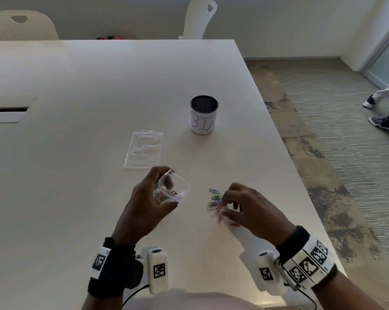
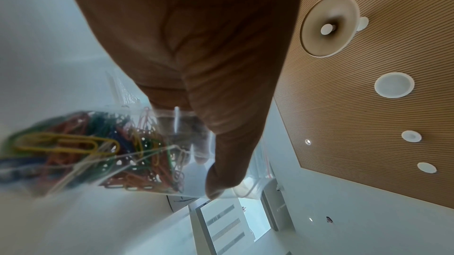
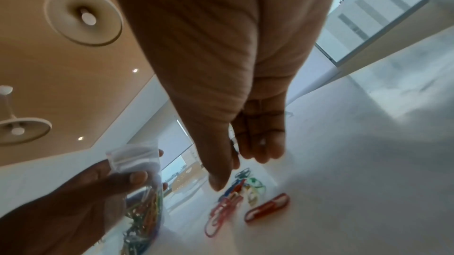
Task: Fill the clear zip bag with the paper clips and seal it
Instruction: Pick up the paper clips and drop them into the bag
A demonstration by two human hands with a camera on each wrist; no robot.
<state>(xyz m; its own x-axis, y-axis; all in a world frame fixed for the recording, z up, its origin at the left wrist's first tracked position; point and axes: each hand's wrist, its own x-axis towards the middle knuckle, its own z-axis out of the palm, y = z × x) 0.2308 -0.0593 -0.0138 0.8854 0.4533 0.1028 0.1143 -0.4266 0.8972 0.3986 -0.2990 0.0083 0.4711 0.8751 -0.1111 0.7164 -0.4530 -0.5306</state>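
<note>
My left hand (image 1: pixel 166 191) holds a clear zip bag (image 1: pixel 175 191) just above the white table, its mouth standing open toward the right. In the left wrist view the bag (image 2: pixel 110 152) holds a mass of coloured paper clips, with my thumb (image 2: pixel 221 171) on its rim. To the right, a small pile of coloured paper clips (image 1: pixel 215 204) lies on the table. My right hand (image 1: pixel 230 208) hovers over the pile's right edge, thumb and curled fingers pinching clips there. In the right wrist view the pile (image 3: pixel 233 197) and a red clip (image 3: pixel 267 207) lie below the thumb.
A second clear zip bag (image 1: pixel 144 149) lies flat beyond my left hand. A mesh cup labelled BIN (image 1: pixel 204 115) stands further back. The table's right edge (image 1: pixel 301 175) runs close to my right hand. A person's legs (image 1: pixel 386 108) cross the carpet at far right.
</note>
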